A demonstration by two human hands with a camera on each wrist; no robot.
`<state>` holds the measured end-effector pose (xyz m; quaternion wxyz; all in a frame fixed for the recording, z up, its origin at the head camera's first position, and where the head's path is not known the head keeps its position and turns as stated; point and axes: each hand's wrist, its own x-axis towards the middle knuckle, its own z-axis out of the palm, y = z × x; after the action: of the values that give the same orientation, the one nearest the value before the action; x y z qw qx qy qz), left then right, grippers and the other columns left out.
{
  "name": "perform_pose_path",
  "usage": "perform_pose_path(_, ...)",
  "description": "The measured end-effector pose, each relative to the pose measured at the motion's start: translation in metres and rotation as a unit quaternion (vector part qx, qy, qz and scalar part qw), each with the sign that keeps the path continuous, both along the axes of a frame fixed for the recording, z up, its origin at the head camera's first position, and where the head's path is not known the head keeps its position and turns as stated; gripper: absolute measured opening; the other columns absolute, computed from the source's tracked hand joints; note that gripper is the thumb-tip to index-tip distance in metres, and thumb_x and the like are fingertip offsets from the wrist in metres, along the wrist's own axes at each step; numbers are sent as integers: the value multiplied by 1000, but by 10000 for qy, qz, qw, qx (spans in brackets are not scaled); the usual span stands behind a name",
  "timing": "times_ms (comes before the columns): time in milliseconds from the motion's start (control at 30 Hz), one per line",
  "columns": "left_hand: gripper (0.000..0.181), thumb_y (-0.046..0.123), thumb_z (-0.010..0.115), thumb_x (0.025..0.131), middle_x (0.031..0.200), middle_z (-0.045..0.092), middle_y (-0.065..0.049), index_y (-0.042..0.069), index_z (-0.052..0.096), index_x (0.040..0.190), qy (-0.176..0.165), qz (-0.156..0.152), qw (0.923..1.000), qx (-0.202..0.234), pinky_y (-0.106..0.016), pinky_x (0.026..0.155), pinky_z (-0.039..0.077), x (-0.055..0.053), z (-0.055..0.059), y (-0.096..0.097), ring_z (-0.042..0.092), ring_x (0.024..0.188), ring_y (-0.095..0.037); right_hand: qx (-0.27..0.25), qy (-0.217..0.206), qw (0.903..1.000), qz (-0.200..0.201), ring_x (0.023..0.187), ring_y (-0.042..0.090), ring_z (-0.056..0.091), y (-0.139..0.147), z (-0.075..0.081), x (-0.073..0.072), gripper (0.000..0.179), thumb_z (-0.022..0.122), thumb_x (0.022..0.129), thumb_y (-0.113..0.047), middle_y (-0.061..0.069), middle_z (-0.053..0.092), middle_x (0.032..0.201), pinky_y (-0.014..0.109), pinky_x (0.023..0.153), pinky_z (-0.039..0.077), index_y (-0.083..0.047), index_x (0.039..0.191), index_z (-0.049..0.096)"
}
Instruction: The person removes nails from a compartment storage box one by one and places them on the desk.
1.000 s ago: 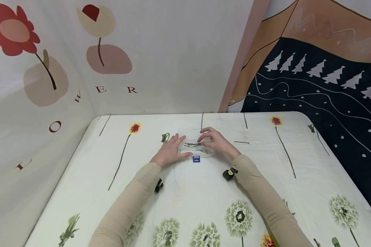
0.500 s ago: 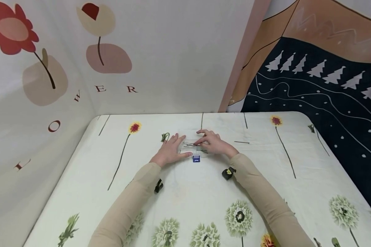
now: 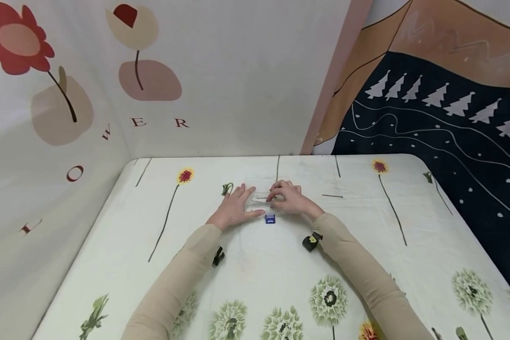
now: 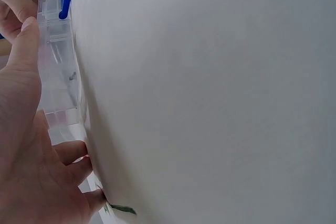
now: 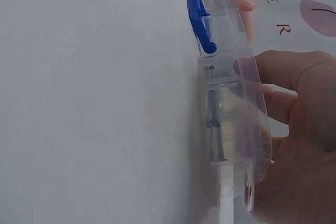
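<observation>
A clear plastic box (image 4: 58, 90) with a blue latch (image 3: 270, 218) sits near the centre of the frame, on a counter (image 3: 246, 274) covered in white flower-print cloth. A person in beige sleeves (image 3: 174, 283) has both hands at it. The left hand (image 3: 233, 208) is spread, thumb and fingers apart, resting against the box's left side. The right hand (image 3: 293, 199) is bent at the right side, fingers curled and fingertips close together over the box; whether they pinch anything cannot be told. Thin metal nails (image 5: 212, 100) lie inside the box. A single loose nail (image 3: 332, 196) lies on the cloth, right of centre. Printed fabric (image 3: 238, 85) hangs across the upper frame.
</observation>
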<state>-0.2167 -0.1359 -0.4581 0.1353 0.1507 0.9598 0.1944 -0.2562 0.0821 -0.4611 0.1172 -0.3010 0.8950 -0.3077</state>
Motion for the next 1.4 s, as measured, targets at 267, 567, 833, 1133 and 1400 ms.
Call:
perform_pose_path(267,90,62,57,88,157,12,-22,10,24,154,3,23,10000,-52,-54,115,6,-1,0,1,10,145,-34,-395,-186,9987,-253,121,31,41,2,0,1,4,71,88,-15,10,53,125,52,98,22,-13,91,72)
perform_pose_path(567,89,62,57,88,157,13,-21,11,25,154,9,53,10000,6,-53,115,5,1,0,2,10,145,-33,-515,-205,9977,-387,120,30,46,2,1,1,5,73,86,-16,10,56,124,50,100,24,-12,89,73)
perform_pose_path(833,89,61,57,89,157,13,-22,10,25,154,22,38,10000,-20,-54,115,5,0,-1,2,10,145,-34,-779,-175,9953,-545,117,29,50,5,1,2,8,72,87,-15,10,58,120,53,105,25,-10,93,74)
perform_pose_path(1133,88,60,57,89,157,13,-22,10,24,154,42,49,10000,20,-54,115,5,1,-1,2,10,145,-34,-930,-54,9918,-878,113,27,53,11,4,1,7,71,89,-12,7,61,113,51,105,28,-9,93,74)
perform_pose_path(1400,88,60,57,89,158,13,-21,11,24,154,36,49,10000,1,-53,115,4,1,-1,2,10,145,-33,-1146,60,9872,-1104,111,25,54,20,5,1,9,69,90,-12,7,63,109,48,102,36,-8,96,75)
